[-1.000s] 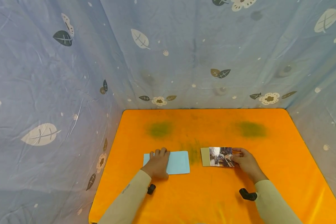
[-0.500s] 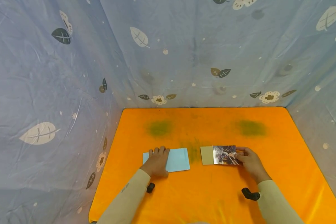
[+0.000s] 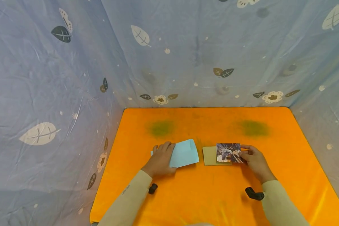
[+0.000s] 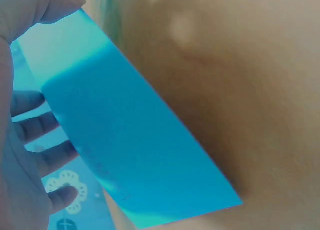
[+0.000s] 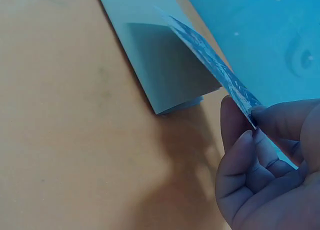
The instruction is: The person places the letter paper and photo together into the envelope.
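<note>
My left hand (image 3: 159,161) grips a light blue envelope (image 3: 185,153) across its left part, thumb on the near edge and fingers on the far edge. The envelope is tilted and raised off the table, as the shadow beneath it shows; in the left wrist view its blue face (image 4: 130,125) fills the middle. My right hand (image 3: 255,161) pinches a glossy photo card (image 3: 228,153) at its right edge between thumb and fingers. That card slants above a flat beige paper rectangle (image 3: 209,156), covering part of it in the head view. In the right wrist view the beige rectangle (image 5: 155,70) shows layered edges.
An orange tabletop (image 3: 197,194) with two greenish stains lies beneath everything. Pale blue curtains (image 3: 186,56) with leaf and flower prints enclose its back and sides. Black wrist camera mounts (image 3: 254,193) stick out near both cuffs.
My left hand has lifted the blue envelope off the table and moved it right and away from me. The photo card has slid right and risen, uncovering more of the beige rectangle.
</note>
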### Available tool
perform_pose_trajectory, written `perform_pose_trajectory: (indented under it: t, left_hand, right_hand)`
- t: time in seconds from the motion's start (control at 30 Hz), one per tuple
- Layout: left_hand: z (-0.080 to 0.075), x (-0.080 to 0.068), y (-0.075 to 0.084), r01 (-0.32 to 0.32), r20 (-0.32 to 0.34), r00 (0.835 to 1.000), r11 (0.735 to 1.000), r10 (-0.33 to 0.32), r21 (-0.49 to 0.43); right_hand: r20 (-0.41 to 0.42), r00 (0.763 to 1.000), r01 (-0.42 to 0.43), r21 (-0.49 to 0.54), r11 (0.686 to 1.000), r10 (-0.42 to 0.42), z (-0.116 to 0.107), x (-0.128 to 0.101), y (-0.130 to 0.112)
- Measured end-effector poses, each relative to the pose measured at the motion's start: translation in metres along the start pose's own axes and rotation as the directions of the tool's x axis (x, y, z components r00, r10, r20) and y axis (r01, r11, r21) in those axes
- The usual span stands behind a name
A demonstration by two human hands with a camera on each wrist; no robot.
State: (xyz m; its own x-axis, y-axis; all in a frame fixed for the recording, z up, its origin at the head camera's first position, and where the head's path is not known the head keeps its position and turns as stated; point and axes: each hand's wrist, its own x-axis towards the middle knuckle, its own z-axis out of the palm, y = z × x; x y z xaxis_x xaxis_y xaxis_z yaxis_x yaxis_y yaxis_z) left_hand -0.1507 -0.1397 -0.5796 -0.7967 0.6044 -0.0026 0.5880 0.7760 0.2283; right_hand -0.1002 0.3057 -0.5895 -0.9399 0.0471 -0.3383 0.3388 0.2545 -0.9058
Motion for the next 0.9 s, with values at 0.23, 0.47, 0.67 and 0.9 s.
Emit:
perform_pose_trajectory:
  t: [0.23, 0.47, 0.67, 0.9]
  left_hand:
    - [-0.004, 0.004, 0.006, -0.025, -0.039, 0.999, 1.000, 0.025, -0.008]
    - [-0.006, 0.006, 0.008, -0.023, -0.043, 0.999, 0.997, 0.020, -0.080]
    - [-0.006, 0.007, 0.009, -0.039, -0.039, 0.999, 0.988, 0.034, -0.151]
    - [-0.006, 0.009, 0.011, -0.052, -0.055, 0.998, 0.983, 0.042, -0.178]
  right_hand:
    - [-0.019, 1.000, 0.010, 0.029, 1.000, -0.010, 0.000, -0.003, -0.007]
    - [-0.024, 0.996, 0.085, 0.053, 0.995, -0.084, 0.000, -0.009, -0.024]
    - [-0.036, 0.991, 0.135, 0.087, 0.987, -0.132, 0.004, -0.014, -0.040]
    - [-0.053, 0.984, 0.173, 0.113, 0.978, -0.168, 0.010, -0.018, -0.057]
